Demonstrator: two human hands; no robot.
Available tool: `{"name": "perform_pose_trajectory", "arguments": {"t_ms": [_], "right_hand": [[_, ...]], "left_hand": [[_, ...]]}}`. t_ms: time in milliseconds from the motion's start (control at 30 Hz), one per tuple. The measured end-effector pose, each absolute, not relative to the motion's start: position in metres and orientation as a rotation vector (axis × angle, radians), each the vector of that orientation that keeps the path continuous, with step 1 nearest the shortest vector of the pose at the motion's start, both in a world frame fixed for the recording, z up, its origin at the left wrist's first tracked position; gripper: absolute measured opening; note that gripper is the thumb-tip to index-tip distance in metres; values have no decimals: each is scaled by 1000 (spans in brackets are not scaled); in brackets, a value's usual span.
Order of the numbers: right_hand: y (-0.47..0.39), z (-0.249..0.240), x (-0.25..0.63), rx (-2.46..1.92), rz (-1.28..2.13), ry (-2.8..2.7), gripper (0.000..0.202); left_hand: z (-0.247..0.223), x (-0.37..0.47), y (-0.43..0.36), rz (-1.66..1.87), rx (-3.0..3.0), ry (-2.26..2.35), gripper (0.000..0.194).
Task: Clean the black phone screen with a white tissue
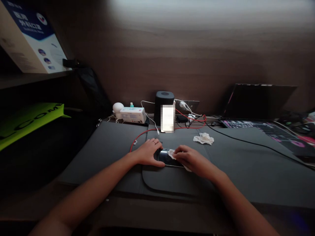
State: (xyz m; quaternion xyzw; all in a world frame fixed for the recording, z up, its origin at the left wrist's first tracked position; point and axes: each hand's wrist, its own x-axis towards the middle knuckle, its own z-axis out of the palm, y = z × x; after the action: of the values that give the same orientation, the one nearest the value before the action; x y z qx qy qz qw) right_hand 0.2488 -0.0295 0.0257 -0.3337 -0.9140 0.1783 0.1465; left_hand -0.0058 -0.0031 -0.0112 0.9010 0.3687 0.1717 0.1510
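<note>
A dark smartphone [163, 158] lies flat on a grey mat, its glossy face up and reflecting light. Thumb and fingers of my left hand [149, 153] clasp its left end along both long edges; a ring is on one finger. My right hand [189, 159] pinches a white tissue [171, 153] against the phone's surface, covering its right end. More of the tissue shows below that palm. Beyond my right hand a crumpled tissue [203, 138] lies apart on the mat.
The grey mat [118, 141] spans the desk. Behind the phone stand a black cylindrical speaker [164, 95], a small white box [133, 115] and a white round object [118, 107]. Red, white and black cables cross the back. An open laptop [258, 103] sits right; a mask box [36, 39] is shelved left.
</note>
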Motion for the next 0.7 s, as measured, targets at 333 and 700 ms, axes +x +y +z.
{"name": "perform_pose_trajectory", "arguments": {"t_ms": [333, 700], "right_hand": [[-19, 22, 256, -1008, 581, -2575, 26], [-18, 24, 264, -1042, 677, -2552, 32]], "left_hand": [[-9, -6, -4, 502, 2577, 1054, 58], [-10, -6, -3, 498, 2582, 1041, 58]]}}
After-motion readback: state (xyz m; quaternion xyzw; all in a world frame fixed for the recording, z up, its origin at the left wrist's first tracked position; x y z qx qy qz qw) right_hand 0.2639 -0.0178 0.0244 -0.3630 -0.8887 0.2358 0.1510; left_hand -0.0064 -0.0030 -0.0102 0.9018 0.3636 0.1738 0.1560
